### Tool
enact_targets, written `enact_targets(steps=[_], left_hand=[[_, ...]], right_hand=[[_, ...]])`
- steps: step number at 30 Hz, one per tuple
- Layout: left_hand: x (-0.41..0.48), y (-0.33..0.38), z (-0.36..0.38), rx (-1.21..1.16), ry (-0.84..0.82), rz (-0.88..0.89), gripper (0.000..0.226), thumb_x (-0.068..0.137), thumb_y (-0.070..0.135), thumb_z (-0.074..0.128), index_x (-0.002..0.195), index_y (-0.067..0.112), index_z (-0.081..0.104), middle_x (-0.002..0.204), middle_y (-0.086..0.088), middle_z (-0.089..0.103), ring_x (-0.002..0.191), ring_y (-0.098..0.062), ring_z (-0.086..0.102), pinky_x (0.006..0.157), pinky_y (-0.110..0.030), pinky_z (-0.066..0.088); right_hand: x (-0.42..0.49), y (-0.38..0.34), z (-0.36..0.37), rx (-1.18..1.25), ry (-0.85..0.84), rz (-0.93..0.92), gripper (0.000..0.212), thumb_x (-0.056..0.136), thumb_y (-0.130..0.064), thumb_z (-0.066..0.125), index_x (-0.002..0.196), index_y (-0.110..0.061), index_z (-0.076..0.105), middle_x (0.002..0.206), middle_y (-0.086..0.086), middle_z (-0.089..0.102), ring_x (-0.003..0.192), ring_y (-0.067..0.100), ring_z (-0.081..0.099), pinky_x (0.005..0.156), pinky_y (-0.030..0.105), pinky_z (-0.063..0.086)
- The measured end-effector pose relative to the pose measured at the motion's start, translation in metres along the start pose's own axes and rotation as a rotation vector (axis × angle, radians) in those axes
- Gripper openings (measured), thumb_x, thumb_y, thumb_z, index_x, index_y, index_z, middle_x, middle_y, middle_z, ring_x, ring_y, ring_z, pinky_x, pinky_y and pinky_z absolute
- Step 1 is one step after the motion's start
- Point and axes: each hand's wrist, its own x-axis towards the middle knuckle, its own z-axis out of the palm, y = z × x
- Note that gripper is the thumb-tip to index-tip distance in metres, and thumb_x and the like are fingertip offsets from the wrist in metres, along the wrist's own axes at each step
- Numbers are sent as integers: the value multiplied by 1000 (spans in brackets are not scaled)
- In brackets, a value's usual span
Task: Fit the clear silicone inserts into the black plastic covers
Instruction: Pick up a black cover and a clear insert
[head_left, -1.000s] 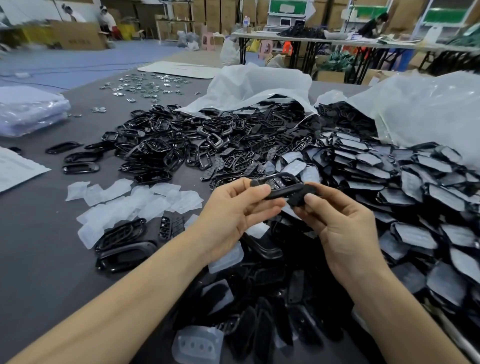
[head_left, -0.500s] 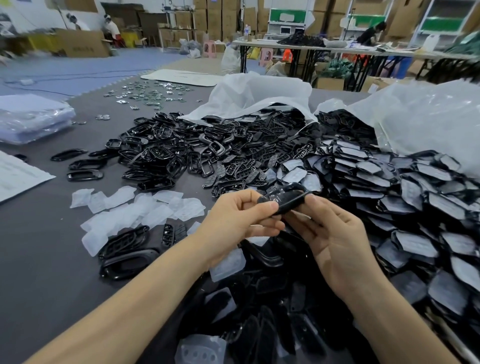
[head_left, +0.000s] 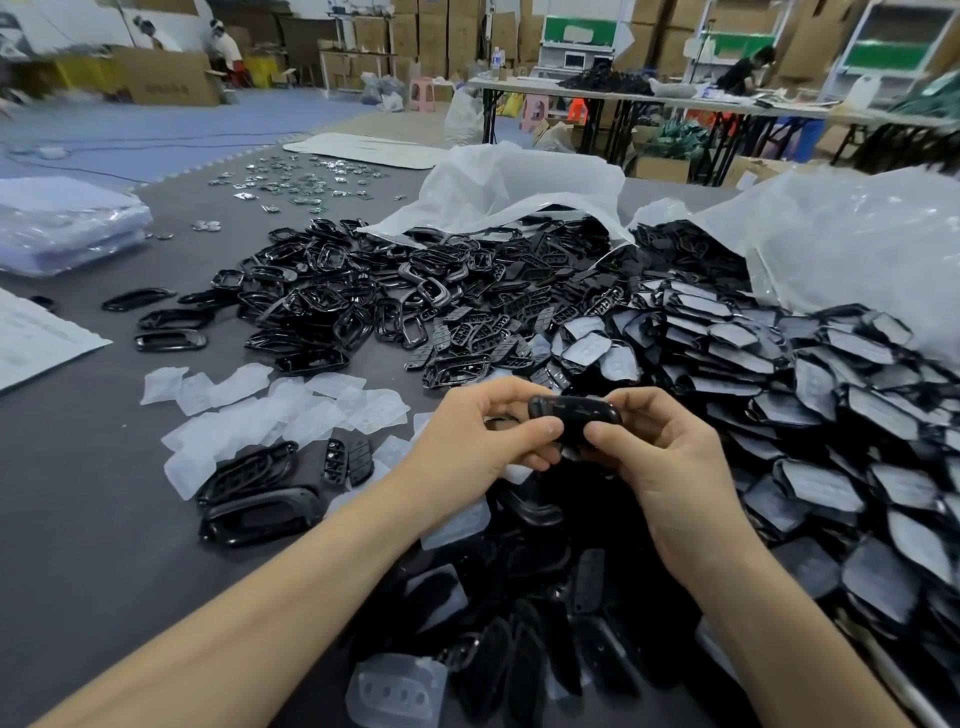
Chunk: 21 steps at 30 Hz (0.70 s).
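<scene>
Cover (head_left: 574, 415) rotated; left hand (head_left: 483, 441), right hand (head_left: 670, 457) pinch ends; underside hidden.

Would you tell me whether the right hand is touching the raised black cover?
Touching. The head view shows the right hand pinching the black cover at its right end between thumb and fingers, while the left hand grips its left end.

Black cover (head_left: 574, 415) pinched between both hands; clear inserts (head_left: 270, 410) loose left.

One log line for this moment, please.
left hand: grips cover | right hand: grips same cover | seating: not visible | spare inserts: table, left of hands
</scene>
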Motion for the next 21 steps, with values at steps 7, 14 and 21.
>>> enact_targets(steps=[7, 14, 21], left_hand=[[-2, 3, 2, 154, -28, 40, 27, 93, 0, 56, 112, 15, 67, 74, -4, 59, 60, -1, 56, 63, -16, 48], [2, 1, -1, 100, 58, 53, 23, 93, -2, 54, 110, 2, 68, 58, 9, 58, 55, -1, 55, 61, -12, 46], [4, -2, -2, 41, 146, 42, 15, 93, 2, 56, 97, 3, 70, 57, 6, 59, 53, -4, 54, 59, -15, 47]], right_hand=[[-1, 0, 0, -81, -33, -10, 21, 77, 9, 69, 82, -11, 68, 77, 1, 72, 74, 14, 67, 74, 25, 55], [1, 2, -2, -21, -41, 43, 18, 70, -3, 77, 78, -19, 72, 74, 6, 69, 70, 24, 67, 71, 38, 57], [0, 0, 0, 171, -84, 99, 22, 57, -10, 75, 79, -12, 75, 80, 16, 73, 67, 23, 71, 59, 26, 57]])
